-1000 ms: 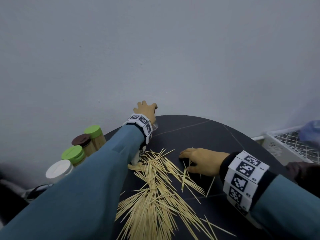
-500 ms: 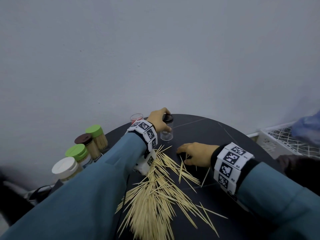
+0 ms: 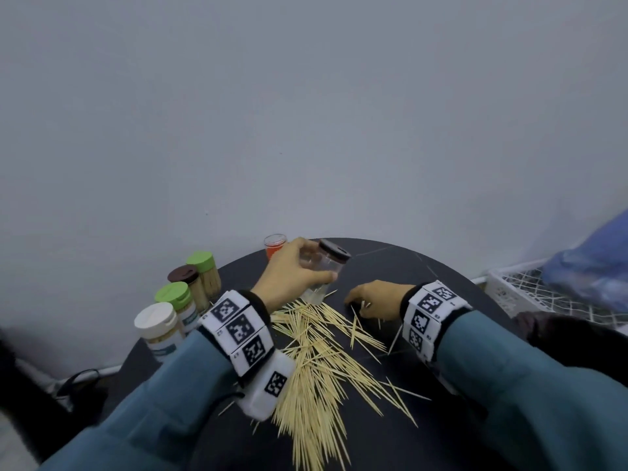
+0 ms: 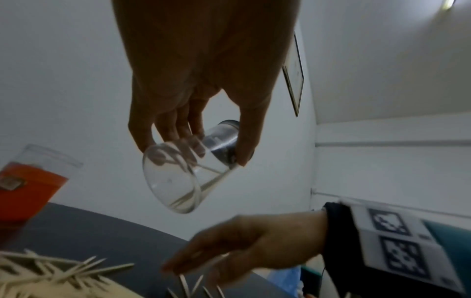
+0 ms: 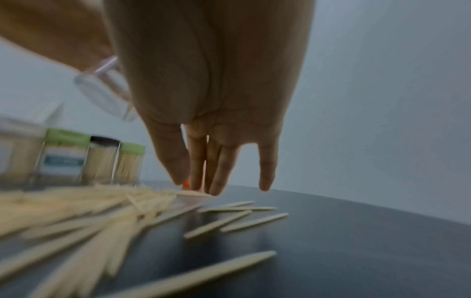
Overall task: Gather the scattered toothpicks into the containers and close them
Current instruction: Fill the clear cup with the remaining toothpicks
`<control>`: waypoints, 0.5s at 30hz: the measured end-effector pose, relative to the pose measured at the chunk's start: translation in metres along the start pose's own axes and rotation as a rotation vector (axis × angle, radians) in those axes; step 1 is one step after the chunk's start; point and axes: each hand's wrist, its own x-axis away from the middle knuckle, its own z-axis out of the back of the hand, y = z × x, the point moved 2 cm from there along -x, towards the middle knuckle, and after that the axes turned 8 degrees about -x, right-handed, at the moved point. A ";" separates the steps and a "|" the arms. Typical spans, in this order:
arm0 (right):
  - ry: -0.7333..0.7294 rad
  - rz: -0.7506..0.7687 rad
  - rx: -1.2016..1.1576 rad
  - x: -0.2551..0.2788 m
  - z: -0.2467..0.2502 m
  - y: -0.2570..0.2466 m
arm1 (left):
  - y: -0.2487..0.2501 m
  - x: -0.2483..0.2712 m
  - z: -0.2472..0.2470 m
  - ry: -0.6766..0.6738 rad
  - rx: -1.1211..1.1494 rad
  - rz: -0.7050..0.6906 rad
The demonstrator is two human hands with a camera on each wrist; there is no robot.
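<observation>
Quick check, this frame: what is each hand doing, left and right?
Left hand: grips the clear jar, lifted and tilted, dark lid on.
Right hand: open, fingers straight, tips down on the toothpicks on the table.

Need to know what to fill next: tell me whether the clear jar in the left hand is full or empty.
Nearly empty: the clear jar in the left hand holds only a few toothpicks, its dark lid still on.
</observation>
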 end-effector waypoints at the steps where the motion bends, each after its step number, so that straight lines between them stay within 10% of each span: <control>1: 0.035 0.017 -0.051 0.004 0.002 -0.002 | -0.003 0.007 0.001 0.011 0.031 0.002; 9: 0.373 0.222 -0.953 0.045 0.022 -0.041 | -0.013 0.045 0.004 0.012 0.078 -0.112; 15: 0.492 0.226 -0.539 0.058 0.017 -0.069 | -0.013 0.051 0.001 0.013 0.097 -0.170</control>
